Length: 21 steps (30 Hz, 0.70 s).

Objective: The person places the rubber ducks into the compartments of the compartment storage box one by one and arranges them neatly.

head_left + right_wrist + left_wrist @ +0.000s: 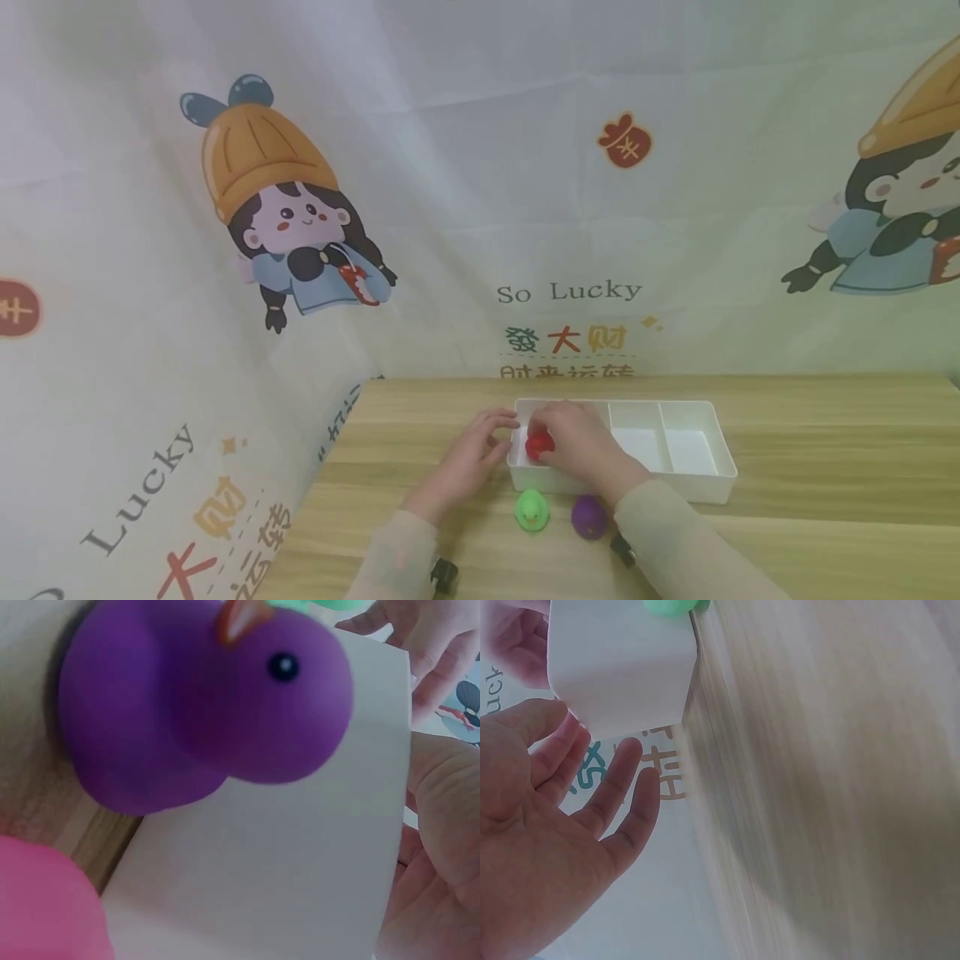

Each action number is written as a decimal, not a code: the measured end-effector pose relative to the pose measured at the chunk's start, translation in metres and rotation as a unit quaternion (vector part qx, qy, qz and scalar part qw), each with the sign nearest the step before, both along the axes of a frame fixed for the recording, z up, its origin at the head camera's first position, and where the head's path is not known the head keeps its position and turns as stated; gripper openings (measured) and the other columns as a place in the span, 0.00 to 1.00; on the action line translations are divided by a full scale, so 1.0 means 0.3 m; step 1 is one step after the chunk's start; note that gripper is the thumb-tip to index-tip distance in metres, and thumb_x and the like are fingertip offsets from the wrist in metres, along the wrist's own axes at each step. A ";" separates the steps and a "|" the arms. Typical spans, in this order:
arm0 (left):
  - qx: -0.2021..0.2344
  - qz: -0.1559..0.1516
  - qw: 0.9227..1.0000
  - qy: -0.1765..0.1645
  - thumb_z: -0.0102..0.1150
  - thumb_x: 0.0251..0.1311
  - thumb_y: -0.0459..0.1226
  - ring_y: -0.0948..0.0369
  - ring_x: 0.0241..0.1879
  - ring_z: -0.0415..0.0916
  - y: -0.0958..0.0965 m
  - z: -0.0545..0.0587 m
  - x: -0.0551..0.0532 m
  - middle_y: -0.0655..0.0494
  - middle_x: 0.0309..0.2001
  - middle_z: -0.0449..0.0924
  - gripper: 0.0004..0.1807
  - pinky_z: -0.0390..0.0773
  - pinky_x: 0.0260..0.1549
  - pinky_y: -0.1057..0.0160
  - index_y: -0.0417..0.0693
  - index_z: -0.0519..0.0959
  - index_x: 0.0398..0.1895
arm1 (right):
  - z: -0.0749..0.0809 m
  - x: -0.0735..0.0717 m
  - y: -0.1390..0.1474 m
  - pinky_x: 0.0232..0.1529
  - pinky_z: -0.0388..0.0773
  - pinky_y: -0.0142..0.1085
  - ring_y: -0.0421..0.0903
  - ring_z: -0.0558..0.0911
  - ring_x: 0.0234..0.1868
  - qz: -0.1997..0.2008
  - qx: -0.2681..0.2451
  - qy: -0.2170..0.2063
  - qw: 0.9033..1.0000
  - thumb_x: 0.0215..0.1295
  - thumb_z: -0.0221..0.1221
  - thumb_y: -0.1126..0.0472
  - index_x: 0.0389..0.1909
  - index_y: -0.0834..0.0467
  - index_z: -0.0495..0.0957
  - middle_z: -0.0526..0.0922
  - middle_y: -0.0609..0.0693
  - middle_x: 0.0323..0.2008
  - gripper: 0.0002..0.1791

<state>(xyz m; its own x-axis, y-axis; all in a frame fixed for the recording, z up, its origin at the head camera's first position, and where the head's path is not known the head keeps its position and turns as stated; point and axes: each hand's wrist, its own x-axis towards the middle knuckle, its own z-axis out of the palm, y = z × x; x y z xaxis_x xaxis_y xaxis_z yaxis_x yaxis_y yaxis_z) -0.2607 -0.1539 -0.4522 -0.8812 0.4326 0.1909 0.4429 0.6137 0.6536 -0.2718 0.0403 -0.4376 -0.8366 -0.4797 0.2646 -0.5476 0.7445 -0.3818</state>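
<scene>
A long white divided box [652,486] stands on the table. My right hand [581,437] reaches over its front wall and grips a red rubber duck [537,448] down in the left end compartment. The hand hides part of the duck and the divider beside it. At the box's left end is my left hand [474,454], fingers loosely bent with fingertips right at the rim; its palm shows in the left wrist view, holding nothing. In front of the box sit a green rubber duck [532,511] and, to its right, a purple rubber duck [588,517].
A rounded pink object [49,904] lies near the purple duck in the right wrist view; the right sleeve [682,533] covers that area in the head view. Wood-grain table [825,467] extends to the right. Behind hangs a printed cloth [450,208].
</scene>
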 end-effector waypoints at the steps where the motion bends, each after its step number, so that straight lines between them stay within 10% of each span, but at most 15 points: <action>1: 0.001 0.001 1.000 -0.003 0.51 0.60 0.35 0.66 0.41 0.68 0.000 0.002 0.000 0.60 0.60 0.59 0.17 0.72 0.37 0.67 0.51 0.68 0.53 | 0.002 -0.003 -0.002 0.43 0.65 0.44 0.40 0.73 0.34 -0.001 0.004 -0.004 1.000 0.40 0.69 0.58 0.30 0.47 0.78 0.77 0.39 0.28 0.14; 21: 0.029 0.006 0.999 -0.020 0.52 0.59 0.34 0.65 0.37 0.71 -0.003 -0.013 -0.002 0.63 0.59 0.60 0.17 0.74 0.32 0.68 0.52 0.69 0.52 | -0.007 -0.024 -0.032 0.33 0.68 0.37 0.40 0.70 0.29 -0.039 0.035 -0.060 0.997 0.38 0.70 0.59 0.29 0.46 0.77 0.74 0.38 0.24 0.14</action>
